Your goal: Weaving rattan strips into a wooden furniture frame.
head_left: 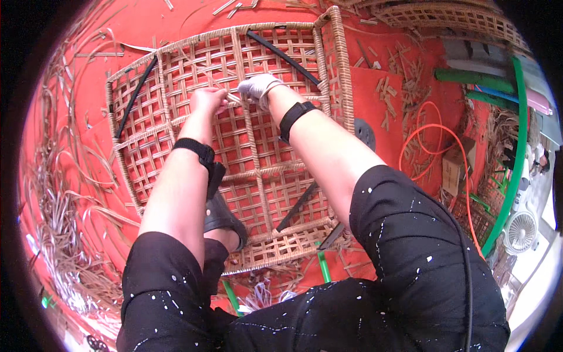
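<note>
Close by, a dark clog (221,218) hides part of the weave toward the near left corner of a rattan panel (287,249), which lies on a red floor covering (375,176). Off the panel's right edge loops an orange hose (443,125), beside a cardboard box (454,169), with a green pole (519,129) and a white fan (521,232) farther out. Both forearms, banded in black, extend over the panel's far half, where the bare left hand (209,101), fingers bent, and the gloved right hand (260,89), fingers angled down, lie close together at the middle rib (255,155); whether either grips a pale strip there cannot be told. Beyond, a dark bar (137,95) spans the far left corner, and cut scraps (234,10) litter the floor past the far edge.
</note>
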Motion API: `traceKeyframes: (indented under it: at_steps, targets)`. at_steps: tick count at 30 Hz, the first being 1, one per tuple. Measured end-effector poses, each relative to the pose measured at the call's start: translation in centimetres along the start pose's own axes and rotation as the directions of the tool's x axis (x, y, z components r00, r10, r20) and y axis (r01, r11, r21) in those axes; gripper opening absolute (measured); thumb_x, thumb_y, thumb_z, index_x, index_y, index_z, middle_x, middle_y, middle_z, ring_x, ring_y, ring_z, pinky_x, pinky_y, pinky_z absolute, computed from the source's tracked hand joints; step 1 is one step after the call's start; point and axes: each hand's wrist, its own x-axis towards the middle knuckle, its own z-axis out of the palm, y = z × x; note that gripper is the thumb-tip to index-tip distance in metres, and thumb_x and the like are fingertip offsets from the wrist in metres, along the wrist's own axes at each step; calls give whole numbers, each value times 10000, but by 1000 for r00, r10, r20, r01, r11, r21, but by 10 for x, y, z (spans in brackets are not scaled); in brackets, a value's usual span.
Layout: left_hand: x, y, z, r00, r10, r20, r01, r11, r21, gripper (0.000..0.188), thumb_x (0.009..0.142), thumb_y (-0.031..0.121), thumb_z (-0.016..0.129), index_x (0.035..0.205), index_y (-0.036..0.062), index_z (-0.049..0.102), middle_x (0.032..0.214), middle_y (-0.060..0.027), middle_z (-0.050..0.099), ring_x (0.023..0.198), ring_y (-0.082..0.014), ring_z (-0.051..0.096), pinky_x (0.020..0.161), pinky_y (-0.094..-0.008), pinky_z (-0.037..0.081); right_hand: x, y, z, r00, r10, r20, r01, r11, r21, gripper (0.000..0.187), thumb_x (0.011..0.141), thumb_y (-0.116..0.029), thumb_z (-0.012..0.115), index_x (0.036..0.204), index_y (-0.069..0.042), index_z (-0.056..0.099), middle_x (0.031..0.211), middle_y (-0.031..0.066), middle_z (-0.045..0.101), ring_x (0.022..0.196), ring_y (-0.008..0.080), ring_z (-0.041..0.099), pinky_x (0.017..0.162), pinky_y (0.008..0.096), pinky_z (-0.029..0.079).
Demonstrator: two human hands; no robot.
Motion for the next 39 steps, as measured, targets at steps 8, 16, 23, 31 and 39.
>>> traceKeyframes:
  at_steps: [8, 16, 23, 31, 39]
  targets:
    - [16, 15, -7, 969, 243, 36, -239, 900, 363, 168, 798, 184, 648, 835, 28, 696, 688, -39, 664, 574, -82, 597, 552, -232, 481, -29, -11, -28, 939, -40, 342, 19, 998, 62, 154, 709, -186, 714, 824, -200, 613, 700, -90, 516, 577, 23, 389, 529, 190, 311]
    - [34, 27, 10, 971, 223, 83, -238, 918, 317, 184, 796, 196, 650, 888, 46, 701, 700, -46, 677, 576, -87, 622, 547, -230, 506, -29, -27, -47, 843, 102, 529, 125, 918, -377, 616, 757, -138, 660, 1303, -319, 439, 730, -54, 477, 600, 54, 392, 512, 195, 345]
    - [53, 15, 12, 996, 86, 37, -92, 979, 182, 236, 786, 303, 658, 904, 106, 709, 719, -31, 673, 597, -73, 610, 549, -221, 491, -33, -16, -52, 825, 29, 564, 168, 941, -295, 590, 760, -241, 679, 1288, -340, 434, 820, -37, 506, 667, 106, 429, 584, 286, 396]
    - [44, 15, 13, 993, 100, 68, -103, 994, 41, 202, 829, 249, 643, 896, 61, 674, 715, 8, 626, 584, -50, 549, 484, -172, 428, -19, -41, -33, 879, -6, 476, 465, 225, -856, 606, 722, -271, 689, 1277, -285, 447, 1097, 29, 603, 981, 233, 577, 816, 402, 475]
    - [19, 13, 4, 970, 219, 103, -228, 969, 92, 307, 842, 313, 608, 963, 39, 676, 812, -30, 673, 710, -85, 605, 645, -256, 495, -55, -10, -22, 884, -340, 322, 366, 74, -928, 259, 797, -321, 581, 1007, -191, 661, 937, 51, 668, 888, 272, 633, 748, 406, 509]
